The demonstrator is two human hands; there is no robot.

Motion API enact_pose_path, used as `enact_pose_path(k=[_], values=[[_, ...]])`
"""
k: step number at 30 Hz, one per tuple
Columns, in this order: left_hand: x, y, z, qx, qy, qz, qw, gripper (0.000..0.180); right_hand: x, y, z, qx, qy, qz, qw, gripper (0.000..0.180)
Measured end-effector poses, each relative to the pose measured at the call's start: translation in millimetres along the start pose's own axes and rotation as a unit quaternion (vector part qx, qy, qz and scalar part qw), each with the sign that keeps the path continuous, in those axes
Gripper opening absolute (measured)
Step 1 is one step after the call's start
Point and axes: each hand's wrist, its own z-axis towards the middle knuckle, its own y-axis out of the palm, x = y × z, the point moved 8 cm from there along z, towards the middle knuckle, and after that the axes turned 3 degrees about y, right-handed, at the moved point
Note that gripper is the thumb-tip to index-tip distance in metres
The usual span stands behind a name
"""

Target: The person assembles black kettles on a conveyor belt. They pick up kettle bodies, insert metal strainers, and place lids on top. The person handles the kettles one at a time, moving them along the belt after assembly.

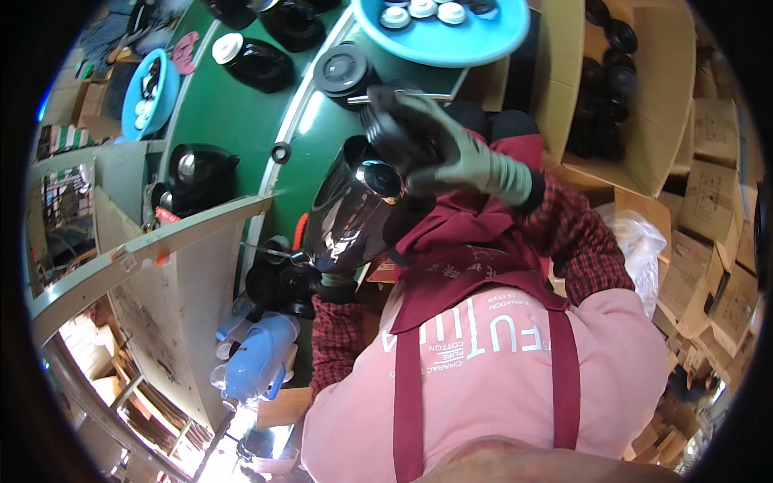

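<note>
My right hand (475,161), in a pale grey-green glove, grips a black round part with a ribbed side (394,133). It sits right against a glossy black rounded shell (346,213) with an open rim, which tilts over the bench edge. Low on that shell is my left hand (336,280), mostly hidden behind it; it seems to support the shell from below. A thin metal rod (403,98) lies beside the ribbed part. Just beyond is a black round lid-like part (342,71) on the bench.
The green bench (241,121) bears more black shells (262,66) and a small black ring (280,153). A blue basin (443,52) holds white-and-black round parts; another blue basin (157,97) stands far left. An open carton (660,105) of black parts is at right. A blue jug (259,354) stands lower left.
</note>
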Motion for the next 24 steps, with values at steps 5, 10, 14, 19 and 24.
enact_pose_path(k=[5, 10, 14, 19, 24], values=[[20, 22, 21, -0.069, 0.023, -0.029, 0.997, 0.048, -22, -4, -55, 0.035, 0.021, -0.088, 0.995, 0.097], [44, 48, 45, -0.165, 0.054, -0.032, 0.984, 0.047, -45, -12, -80, 0.083, 0.012, -0.059, 0.995, 0.094], [17, 51, 33, -0.176, 0.051, -0.004, 0.983, 0.05, -50, -18, -95, 0.115, -0.013, -0.064, 0.991, 0.093], [-38, 69, 1, -0.224, -0.035, -0.13, 0.965, 0.055, -67, -22, -104, 0.103, -0.067, -0.184, 0.975, 0.093], [-35, 44, 23, -0.151, 0.015, -0.091, 0.984, 0.049, -50, -29, -120, 0.179, -0.067, 0.028, 0.981, 0.078]])
